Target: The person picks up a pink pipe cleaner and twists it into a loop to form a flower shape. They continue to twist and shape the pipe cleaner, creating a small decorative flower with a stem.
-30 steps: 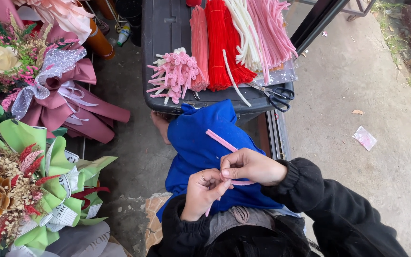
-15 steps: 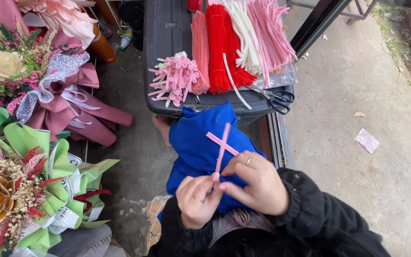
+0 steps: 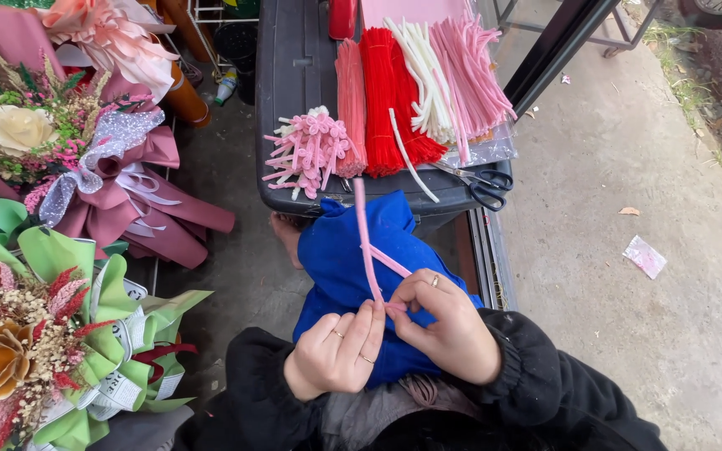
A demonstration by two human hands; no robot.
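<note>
both hands [image 3: 394,334] pinching fuzzy pink pipe cleaner [image 3: 364,242], bent, long end upright, over blue cloth [image 3: 344,250]

Lower end of the pink pipe cleaner [image 3: 367,242] hidden between pinching fingertips, green-wrapped bouquet [image 3: 35,351] cut off by the left edge, scissors [image 3: 482,182] partly covered by stems.

Black padded jacket sleeves reach both wrists, thin rings circle several fingers, and bright blue trousers cover the legs.
</note>
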